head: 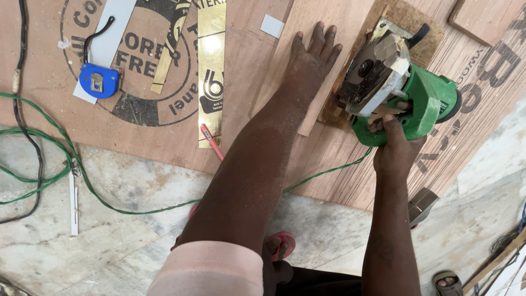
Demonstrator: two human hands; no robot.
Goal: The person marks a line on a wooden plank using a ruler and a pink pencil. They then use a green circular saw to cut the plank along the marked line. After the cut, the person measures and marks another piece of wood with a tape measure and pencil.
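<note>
Fingers (390,123) of the right hand (395,151) are curled tight around the handle of the green circular saw (424,101). The left hand is out of frame, so I can't tell its state.

Biggest first:
- plywood sheet (137,126) flat on the stone floor (137,230), dusted with sawdust
- person's bare foot (309,60) planted on a long wood strip (342,13) (toes pointing away from the camera)
- saw sits just right of the foot, on a darker board (419,22) lying on the plywood, blade guard facing the strip
- green cable (82,170) loops across the floor and runs to the saw
- shiny gold strip (211,71) left of the leg, flat on the plywood
- blue tape measure (98,80) well to the left
- red pencil (211,141) touching the gold strip's near end
- small white square (272,26) near the toes
</note>
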